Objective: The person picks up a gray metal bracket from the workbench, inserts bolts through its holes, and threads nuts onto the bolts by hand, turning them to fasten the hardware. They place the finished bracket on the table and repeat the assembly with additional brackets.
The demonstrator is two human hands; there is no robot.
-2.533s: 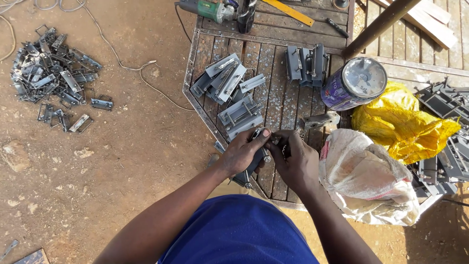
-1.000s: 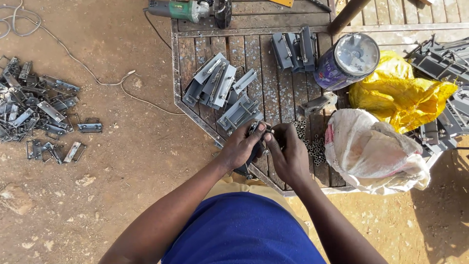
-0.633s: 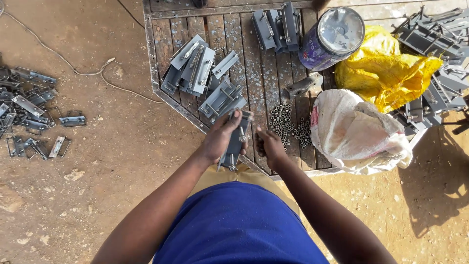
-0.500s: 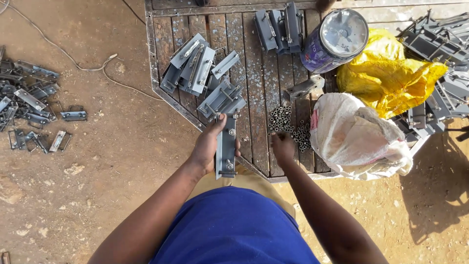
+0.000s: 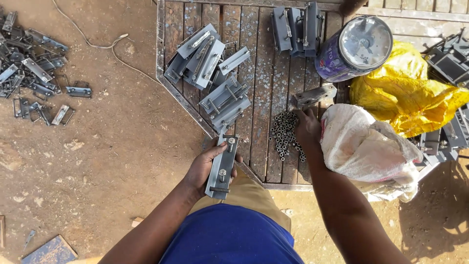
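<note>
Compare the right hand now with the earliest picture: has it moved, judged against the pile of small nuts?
Yes. The right hand left the metal bracket, which the left hand holds, and moved rightward to the pile of small nuts.

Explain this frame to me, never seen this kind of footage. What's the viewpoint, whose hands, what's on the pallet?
One camera, worn on a person's head, looks straight down, so both bare hands are theirs. The left hand grips a grey metal bracket with bolts. The right hand rests on a pile of small nuts on a wooden pallet. The pallet also carries stacked brackets, a tin can, a white sack and a yellow bag. More metal parts lie on the dirt.
</note>
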